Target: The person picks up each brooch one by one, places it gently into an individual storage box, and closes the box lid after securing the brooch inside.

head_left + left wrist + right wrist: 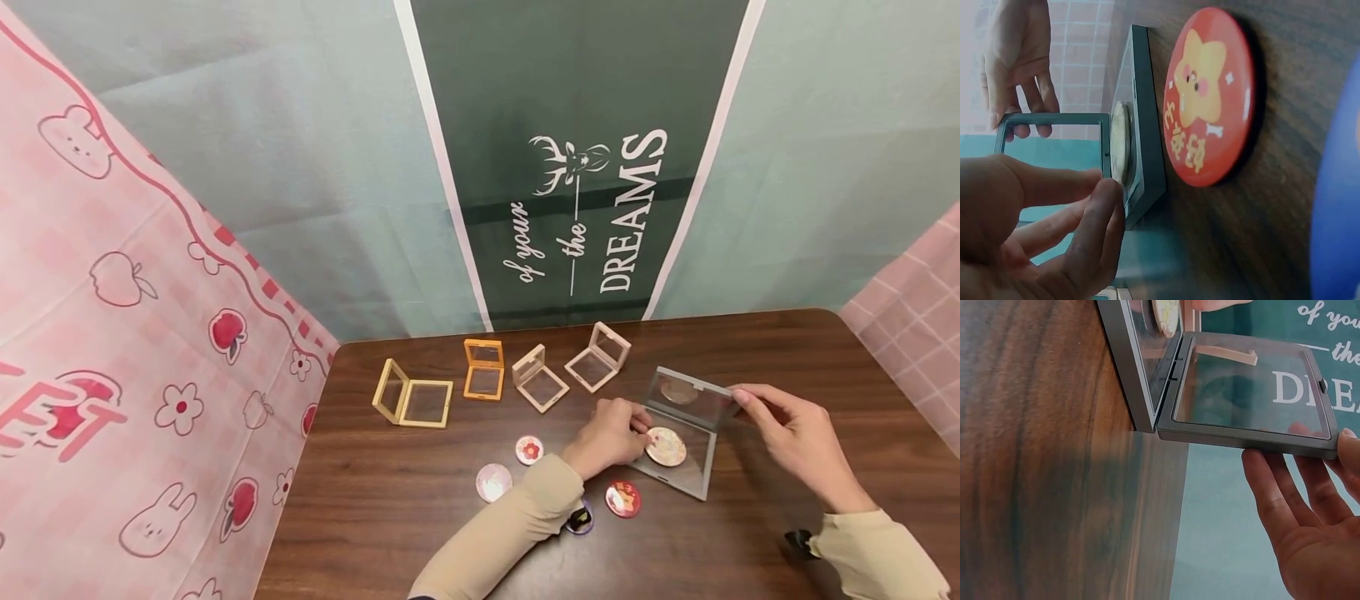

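A grey display case [705,467] with clear film panels stands open on the table, its lid raised. A round, pale floral button badge [666,447] lies on the film of its lower half. My left hand [611,433] has thumb and forefinger drawn together at the left edge of this badge, pinching it there. At the lid's right corner, my right hand [798,433] grips the frame, thumb on one side and fingers on the other, as the right wrist view shows around the lid [1247,440]. Close by the case's front lies a red badge [1210,97] with a yellow star.
Smaller open cases stand along the back: a yellow one [427,425], an orange one [483,396] and two beige ones. Left of my left forearm lie a pink badge [493,483] and a flower badge [529,450]. A blue-edged badge [581,518] is partly behind the sleeve.
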A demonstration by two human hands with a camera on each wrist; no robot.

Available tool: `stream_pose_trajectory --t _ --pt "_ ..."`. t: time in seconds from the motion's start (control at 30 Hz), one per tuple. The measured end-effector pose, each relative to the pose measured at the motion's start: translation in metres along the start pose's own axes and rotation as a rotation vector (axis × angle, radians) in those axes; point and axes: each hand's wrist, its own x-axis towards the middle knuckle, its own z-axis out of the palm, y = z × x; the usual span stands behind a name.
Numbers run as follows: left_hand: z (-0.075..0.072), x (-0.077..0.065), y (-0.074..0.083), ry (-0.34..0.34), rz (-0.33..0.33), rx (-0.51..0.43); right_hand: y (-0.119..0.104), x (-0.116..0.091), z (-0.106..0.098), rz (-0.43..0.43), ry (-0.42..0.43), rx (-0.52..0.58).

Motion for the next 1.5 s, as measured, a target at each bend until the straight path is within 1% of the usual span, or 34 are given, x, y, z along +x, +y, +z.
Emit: stream_pose_trajectory --t 0.13,0.2,0.27,0.37,0.5,0.67,0.8,0.9,0.97,1.17,1.33,1.5 --pt "-0.002 -0.010 -0.002 -0.020 0.075 0.135 0.000 -0.006 -0.002 -0.006 0.022 0.005" --pt "-0.003 -0.017 -0.002 -0.037 0.091 0.201 0.000 -0.009 -0.003 -0.009 0.032 0.003" --pt "-0.003 -0.025 -0.002 -0.055 0.082 0.237 -0.001 -0.012 -0.004 -0.007 0.039 0.003" --pt "-0.002 -0.034 -0.004 -0.080 0.058 0.239 -0.002 -0.016 -0.005 -0.002 0.042 -0.001" --pt "-0.002 -0.038 -0.007 -0.089 0.050 0.238 -0.003 -0.020 -0.005 -0.013 0.036 -0.002" --pt "-0.001 -0.037 -0.009 -0.106 0.067 0.256 -0.004 -0.027 -0.008 -0.021 -0.009 -0.004" --pt "-0.001 -0.037 -0.009 -0.124 0.061 0.262 -0.008 -0.032 -0.012 -0.028 -0.062 0.003" --pt "-0.001 -0.037 -0.009 -0.121 0.064 0.259 -0.011 -0.036 -0.012 -0.046 -0.089 0.024" --pt "0.000 -0.037 -0.010 -0.119 0.063 0.253 -0.013 -0.039 -0.012 -0.060 -0.098 0.032" --pt "0.003 -0.035 -0.007 -0.120 0.027 0.238 -0.018 -0.050 -0.010 -0.113 -0.110 0.047" --pt "0.004 -0.032 -0.007 -0.108 0.042 0.246 -0.025 -0.058 -0.005 -0.140 -0.142 0.077" --pt "0.006 -0.032 -0.005 -0.102 0.038 0.244 -0.029 -0.067 0.002 -0.195 -0.137 0.039"
